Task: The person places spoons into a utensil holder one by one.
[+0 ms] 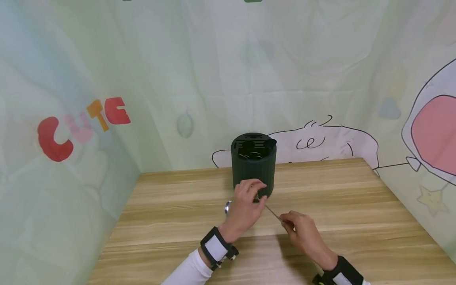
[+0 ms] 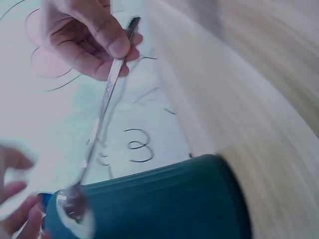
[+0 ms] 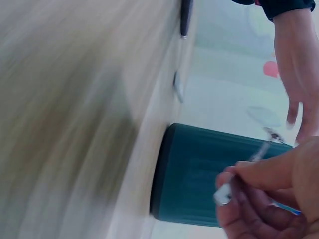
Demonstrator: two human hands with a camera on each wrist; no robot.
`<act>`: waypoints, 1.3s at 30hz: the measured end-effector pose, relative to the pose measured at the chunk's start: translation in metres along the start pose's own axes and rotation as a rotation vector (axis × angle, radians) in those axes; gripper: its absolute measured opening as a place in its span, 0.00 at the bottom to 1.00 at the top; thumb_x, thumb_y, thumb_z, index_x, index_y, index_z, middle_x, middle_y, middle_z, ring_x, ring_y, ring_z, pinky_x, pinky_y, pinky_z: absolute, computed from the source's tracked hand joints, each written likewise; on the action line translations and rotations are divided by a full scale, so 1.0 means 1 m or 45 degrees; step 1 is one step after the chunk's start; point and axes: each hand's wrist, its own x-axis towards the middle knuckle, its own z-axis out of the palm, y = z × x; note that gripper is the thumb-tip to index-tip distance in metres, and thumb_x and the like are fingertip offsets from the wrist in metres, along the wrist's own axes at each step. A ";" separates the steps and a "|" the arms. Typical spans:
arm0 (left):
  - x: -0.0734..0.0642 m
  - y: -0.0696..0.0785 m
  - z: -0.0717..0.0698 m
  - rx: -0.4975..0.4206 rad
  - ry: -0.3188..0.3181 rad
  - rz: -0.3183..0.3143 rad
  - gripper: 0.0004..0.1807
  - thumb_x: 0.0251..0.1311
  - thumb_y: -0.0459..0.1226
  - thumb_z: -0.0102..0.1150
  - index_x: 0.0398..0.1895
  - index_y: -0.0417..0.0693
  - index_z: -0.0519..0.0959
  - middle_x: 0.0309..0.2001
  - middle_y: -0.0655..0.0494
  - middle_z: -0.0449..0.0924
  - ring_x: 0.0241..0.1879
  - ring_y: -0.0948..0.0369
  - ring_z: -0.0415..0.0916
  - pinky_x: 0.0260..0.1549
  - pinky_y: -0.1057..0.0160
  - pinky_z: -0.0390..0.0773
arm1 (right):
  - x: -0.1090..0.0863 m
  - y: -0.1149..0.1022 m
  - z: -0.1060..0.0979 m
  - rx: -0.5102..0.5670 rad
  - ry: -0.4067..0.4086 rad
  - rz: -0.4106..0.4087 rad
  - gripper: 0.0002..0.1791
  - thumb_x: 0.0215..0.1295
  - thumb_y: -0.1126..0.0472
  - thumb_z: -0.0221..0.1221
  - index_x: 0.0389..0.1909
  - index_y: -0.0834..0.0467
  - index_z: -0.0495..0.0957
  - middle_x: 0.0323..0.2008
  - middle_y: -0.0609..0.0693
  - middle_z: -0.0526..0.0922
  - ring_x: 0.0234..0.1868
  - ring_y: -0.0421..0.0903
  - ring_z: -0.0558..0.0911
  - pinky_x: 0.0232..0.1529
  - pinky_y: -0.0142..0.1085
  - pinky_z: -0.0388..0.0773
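Observation:
A metal spoon [image 2: 103, 107] slants between the two hands, its bowl overlapping the dark green utensil holder [image 1: 253, 170] in the left wrist view. My right hand [image 1: 303, 231] pinches the end of its handle between thumb and fingers. Near the bowl, my left hand [image 1: 246, 206] has its thumb and fingers spread apart; in the left wrist view its blurred fingers [image 2: 17, 199] show a gap to the spoon. The holder stands upright just beyond the left hand, with a slotted top and a dark rounded piece [image 1: 270, 143] at its right rim.
A shiny metal piece [image 1: 228, 206] lies on the wooden table [image 1: 171, 206], partly hidden behind the left hand. In the right wrist view, a dark handle [image 3: 186, 17] also lies on the table. A printed cloth [image 1: 199, 79] hangs behind the table's back edge.

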 end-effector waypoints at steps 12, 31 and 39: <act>-0.007 0.021 -0.028 -1.000 0.022 -0.808 0.09 0.57 0.34 0.60 0.39 0.37 0.79 0.32 0.47 0.82 0.30 0.55 0.79 0.29 0.54 0.81 | 0.014 -0.020 0.000 0.108 0.321 -0.158 0.11 0.47 0.72 0.66 0.32 0.57 0.80 0.26 0.40 0.77 0.26 0.33 0.75 0.21 0.38 0.78; -0.008 0.036 -0.025 -1.242 0.135 -0.934 0.06 0.55 0.26 0.58 0.36 0.31 0.76 0.31 0.41 0.80 0.32 0.47 0.79 0.31 0.52 0.80 | 0.016 -0.038 0.015 0.125 0.326 -0.193 0.11 0.47 0.69 0.66 0.32 0.55 0.80 0.27 0.39 0.78 0.26 0.32 0.75 0.21 0.29 0.76; -0.004 0.038 -0.034 -1.159 0.131 -0.863 0.06 0.56 0.24 0.55 0.37 0.36 0.78 0.35 0.39 0.80 0.34 0.49 0.79 0.32 0.51 0.79 | 0.032 -0.043 0.002 0.161 0.312 -0.159 0.10 0.53 0.66 0.64 0.38 0.54 0.79 0.32 0.42 0.80 0.29 0.34 0.76 0.24 0.33 0.78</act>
